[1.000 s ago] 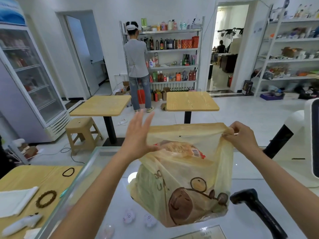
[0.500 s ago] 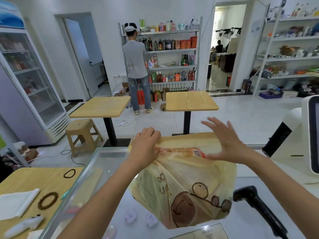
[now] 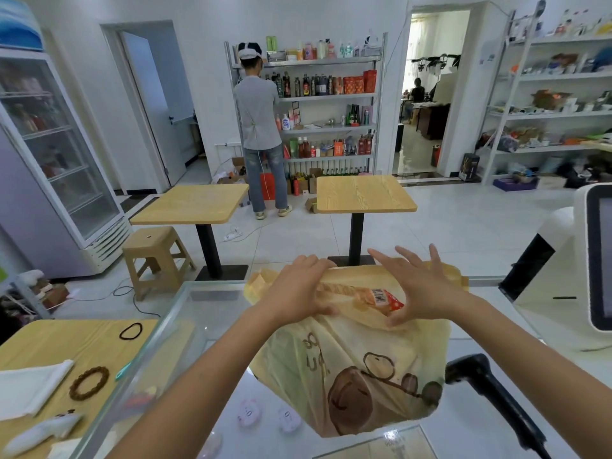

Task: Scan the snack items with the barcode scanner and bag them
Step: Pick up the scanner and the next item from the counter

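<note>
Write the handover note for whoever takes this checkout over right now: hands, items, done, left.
Left hand: fingers curled over the top edge of the bag, gripping it.
Right hand: open, fingers spread, thumb against the bag's mouth.
Snack pack: in the bag's mouth, barcode end showing.
Scanner: lies on the glass counter, right of the bag, unheld.
Done: pack is bagged, so likely scanned.
Left: probably settle the pack lower and close the bag.

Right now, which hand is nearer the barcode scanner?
Right. The right hand is at the bag top, up-left of the barcode scanner; the left hand grips the bag farther left.
</note>
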